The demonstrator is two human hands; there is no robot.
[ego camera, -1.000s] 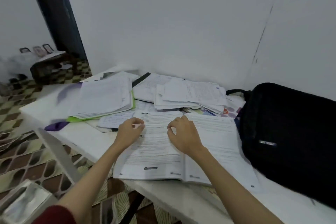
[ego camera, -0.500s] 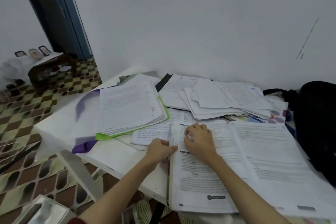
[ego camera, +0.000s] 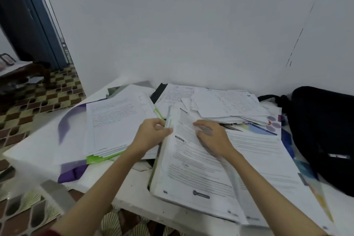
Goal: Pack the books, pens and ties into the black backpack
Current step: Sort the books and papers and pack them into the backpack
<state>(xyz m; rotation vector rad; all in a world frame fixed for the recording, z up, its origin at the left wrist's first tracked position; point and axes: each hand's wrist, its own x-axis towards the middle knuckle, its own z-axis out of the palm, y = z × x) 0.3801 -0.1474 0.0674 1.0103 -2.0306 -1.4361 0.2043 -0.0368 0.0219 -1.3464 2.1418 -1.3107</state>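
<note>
A large open book [ego camera: 201, 168] with printed white pages lies on the white table [ego camera: 38, 145] in front of me. My left hand [ego camera: 151, 134] pinches the left-hand pages at their outer edge and holds them raised, standing nearly on edge. My right hand [ego camera: 210, 136] rests with curled fingers on the open page near the spine. The black backpack [ego camera: 323, 132] lies at the right end of the table, against the wall. A purple strip of cloth [ego camera: 70, 173] pokes out from under a green folder [ego camera: 101, 158] stacked with papers.
Loose handwritten sheets [ego camera: 226, 105] are heaped at the back of the table by the white wall. A colourful booklet [ego camera: 264, 128] lies under the open book. The patterned tile floor [ego camera: 38, 101] and a dark doorway [ego camera: 28, 25] are to the left.
My left hand has taken hold of the book's left pages and lifted them up off the table. The view has swung back right, so more of the backpack shows.
</note>
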